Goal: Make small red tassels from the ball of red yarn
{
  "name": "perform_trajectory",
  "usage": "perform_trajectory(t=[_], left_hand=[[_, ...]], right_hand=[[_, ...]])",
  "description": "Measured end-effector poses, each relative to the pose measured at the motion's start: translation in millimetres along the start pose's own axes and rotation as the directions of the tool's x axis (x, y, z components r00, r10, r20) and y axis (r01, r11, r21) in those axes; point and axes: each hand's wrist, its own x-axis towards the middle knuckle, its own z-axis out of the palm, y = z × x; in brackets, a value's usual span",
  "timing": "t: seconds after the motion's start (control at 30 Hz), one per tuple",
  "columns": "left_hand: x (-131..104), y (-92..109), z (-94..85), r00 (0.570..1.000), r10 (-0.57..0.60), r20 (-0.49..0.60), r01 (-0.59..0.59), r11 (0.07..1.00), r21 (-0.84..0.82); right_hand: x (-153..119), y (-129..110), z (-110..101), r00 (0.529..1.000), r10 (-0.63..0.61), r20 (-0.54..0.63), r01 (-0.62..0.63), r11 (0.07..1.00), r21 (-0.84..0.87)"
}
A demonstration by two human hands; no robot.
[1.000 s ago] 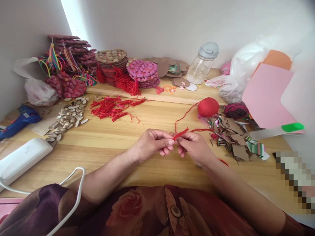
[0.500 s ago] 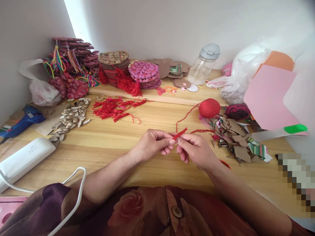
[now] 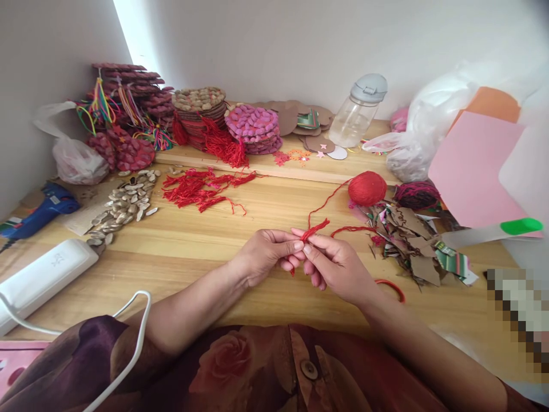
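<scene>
A small bundle of red yarn (image 3: 316, 228) is pinched between my two hands over the middle of the table. My left hand (image 3: 273, 256) closes thumb and fingers on it from the left. My right hand (image 3: 332, 263) grips it from the right, thumb against the left thumb. One end of the bundle pokes out above the fingers, and a short red tail hangs below. Its middle is hidden by my fingertips. Beyond my hands lies a ball of red yarn (image 3: 367, 188) with a loose strand curling toward them. Red tassels (image 3: 193, 190) lie in a pile further left.
Cardboard scraps (image 3: 412, 240) lie right, near a dark yarn ball (image 3: 417, 195). A clear bottle (image 3: 355, 117) stands on the back ledge beside stacked pink discs (image 3: 253, 130). At left are shells (image 3: 124, 206), a blue glue gun (image 3: 47, 209) and a white power strip (image 3: 51, 280) with its cable.
My hands have shifted their pinch on the red yarn. Its upper end now rises a little higher, and a tail shows below the fingers. More of the orange-red ring by my right wrist shows.
</scene>
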Motion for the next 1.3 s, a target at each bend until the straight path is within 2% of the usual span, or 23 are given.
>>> perform_trajectory(t=[0.17, 0.5, 0.63, 0.73, 0.87, 1.0, 1.1, 1.3], left_hand=[[-0.9, 3.9, -1.1, 0.993, -0.107, 0.054, 0.111, 0.99, -0.089], [-1.8, 4.7, -0.5, 0.989, -0.115, 0.095, 0.127, 0.984, -0.126], [-2.9, 4.4, 1.8, 0.995, -0.069, 0.077, 0.078, 0.99, -0.117], [-3.3, 4.3, 4.0, 1.0, -0.018, 0.021, 0.02, 0.996, -0.085], [-2.8, 1.6, 6.3, 0.993, 0.108, -0.036, -0.107, 0.994, 0.037], [-2.6, -2.8, 8.1, 0.965, 0.261, -0.014, -0.251, 0.941, 0.225], [-2.6, -5.4, 8.7, 0.943, 0.334, 0.004, -0.319, 0.897, 0.308], [-1.3, -8.1, 3.7, 0.919, 0.394, 0.03, -0.366, 0.819, 0.443]], right_hand=[[0.1, -2.9, 0.2, 0.999, 0.006, 0.052, -0.01, 0.997, 0.079], [-0.4, -1.7, -0.3, 0.989, 0.017, 0.144, -0.041, 0.985, 0.166], [-1.1, -1.0, -0.1, 0.987, 0.012, 0.163, -0.05, 0.972, 0.231], [-1.2, -0.3, 0.4, 0.988, 0.01, 0.155, -0.056, 0.953, 0.296], [1.4, 0.2, 3.4, 0.999, 0.036, 0.04, -0.047, 0.934, 0.355], [6.7, 0.7, 7.4, 0.987, 0.13, -0.092, -0.079, 0.903, 0.423], [9.7, 2.7, 8.2, 0.977, 0.187, -0.097, -0.121, 0.876, 0.467], [10.4, 6.2, 7.6, 0.969, 0.23, -0.094, -0.146, 0.834, 0.532]])
